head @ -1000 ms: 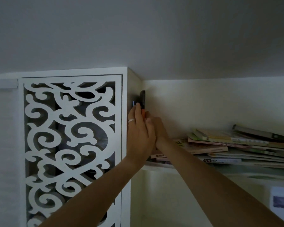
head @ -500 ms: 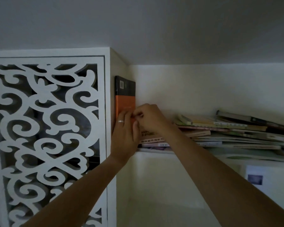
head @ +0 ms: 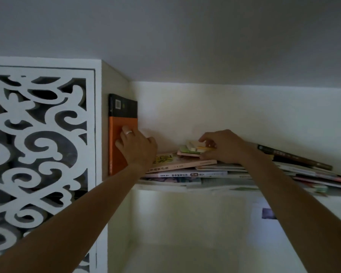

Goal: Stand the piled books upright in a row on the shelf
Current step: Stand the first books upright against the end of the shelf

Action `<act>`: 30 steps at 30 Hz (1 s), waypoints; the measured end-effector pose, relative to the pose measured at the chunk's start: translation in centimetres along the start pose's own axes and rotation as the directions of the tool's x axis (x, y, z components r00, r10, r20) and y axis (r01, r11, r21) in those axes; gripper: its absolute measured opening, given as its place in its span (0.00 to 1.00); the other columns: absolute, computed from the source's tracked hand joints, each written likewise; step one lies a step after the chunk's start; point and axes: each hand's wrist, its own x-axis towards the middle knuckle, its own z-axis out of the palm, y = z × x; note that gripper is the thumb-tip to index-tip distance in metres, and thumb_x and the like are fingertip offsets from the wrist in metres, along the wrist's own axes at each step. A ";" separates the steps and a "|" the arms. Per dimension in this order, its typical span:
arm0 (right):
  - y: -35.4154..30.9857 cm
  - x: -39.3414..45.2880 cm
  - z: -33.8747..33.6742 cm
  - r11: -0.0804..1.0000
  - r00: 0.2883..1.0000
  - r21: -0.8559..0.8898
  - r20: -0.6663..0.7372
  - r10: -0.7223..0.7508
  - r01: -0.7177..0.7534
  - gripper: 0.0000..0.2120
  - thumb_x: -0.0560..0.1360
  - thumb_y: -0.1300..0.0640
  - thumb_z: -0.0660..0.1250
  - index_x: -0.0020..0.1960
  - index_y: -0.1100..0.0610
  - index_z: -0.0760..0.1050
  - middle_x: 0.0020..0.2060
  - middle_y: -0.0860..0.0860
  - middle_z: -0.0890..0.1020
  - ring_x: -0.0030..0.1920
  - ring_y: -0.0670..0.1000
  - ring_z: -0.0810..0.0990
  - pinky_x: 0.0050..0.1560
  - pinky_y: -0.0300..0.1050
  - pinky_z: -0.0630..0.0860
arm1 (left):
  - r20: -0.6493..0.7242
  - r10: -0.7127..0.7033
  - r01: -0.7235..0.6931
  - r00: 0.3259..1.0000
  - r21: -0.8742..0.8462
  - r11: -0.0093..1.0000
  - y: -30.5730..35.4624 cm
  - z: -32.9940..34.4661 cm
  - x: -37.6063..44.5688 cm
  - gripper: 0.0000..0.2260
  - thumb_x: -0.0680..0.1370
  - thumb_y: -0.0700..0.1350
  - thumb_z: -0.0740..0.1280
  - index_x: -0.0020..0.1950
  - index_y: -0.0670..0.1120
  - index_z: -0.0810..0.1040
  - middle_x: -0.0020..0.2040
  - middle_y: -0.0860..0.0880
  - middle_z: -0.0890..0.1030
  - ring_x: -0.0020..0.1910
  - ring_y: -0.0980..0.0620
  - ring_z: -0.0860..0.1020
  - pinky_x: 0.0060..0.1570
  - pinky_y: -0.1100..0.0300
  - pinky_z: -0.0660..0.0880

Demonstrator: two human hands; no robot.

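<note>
- The orange and black book point(head: 122, 133) stands upright at the left end of the shelf point(head: 165, 187), its cover flat against the cabinet side panel point(head: 114, 83). It is the only book upright so far, so in my judgement the row has barely begun.
- The left hand point(head: 138, 148) lies against the orange cover with fingers straight and pressed to it, a ring on one finger. It props the book and does not curl round it. If that hand lifts before a second book stands beside it, the book could tip to the right onto the pile.
- The pile of books point(head: 185, 168) lies flat along the shelf, from just beside the upright book toward the right end, with covers fanned at different angles and some overhanging the front edge.
- The right hand point(head: 222, 146) sits on top of the pile, its fingers curled down over a few small books point(head: 195, 148) at the top. It appears to be pinching them, though the light is dim and the fingertips are partly hidden.
- The top books are small and loosely stacked. Pulling one out may drag its neighbours, and they could slide off the front edge.
- The dark book point(head: 295, 157) toward the right end slopes on the heap, so shifting the stack under it may send it sliding.
- The shelf is high and both arms are stretched up, so the reach is awkward and a slip more likely.
</note>
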 end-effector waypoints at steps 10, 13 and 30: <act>1.6 0.4 0.4 0.956 0.963 -0.292 -0.260 -0.066 -0.013 0.17 0.84 0.43 0.58 0.69 0.50 0.71 0.50 0.57 0.81 0.41 0.55 0.72 0.40 0.47 0.67 | -0.178 -0.036 0.002 0.983 -0.188 0.982 -1.2 1.7 0.0 0.19 0.80 0.47 0.61 0.67 0.37 0.72 0.74 0.35 0.68 0.70 0.35 0.70 0.72 0.39 0.60; -2.8 2.0 1.1 0.961 0.923 -0.277 -0.369 -0.109 0.003 0.18 0.85 0.42 0.56 0.68 0.52 0.69 0.51 0.57 0.82 0.44 0.57 0.78 0.41 0.47 0.69 | -0.233 -0.054 -0.018 0.971 -0.299 0.954 -1.5 1.7 -0.1 0.18 0.81 0.49 0.55 0.61 0.39 0.76 0.72 0.38 0.70 0.67 0.38 0.72 0.71 0.43 0.61; -10.6 7.2 3.3 0.991 0.984 0.021 0.120 -0.133 0.132 0.34 0.77 0.42 0.70 0.79 0.44 0.60 0.53 0.53 0.79 0.40 0.48 0.75 0.41 0.44 0.72 | 0.146 -0.091 0.165 0.985 -0.651 0.741 -0.8 -2.0 0.3 0.32 0.82 0.68 0.58 0.79 0.48 0.68 0.82 0.47 0.55 0.80 0.40 0.57 0.80 0.39 0.51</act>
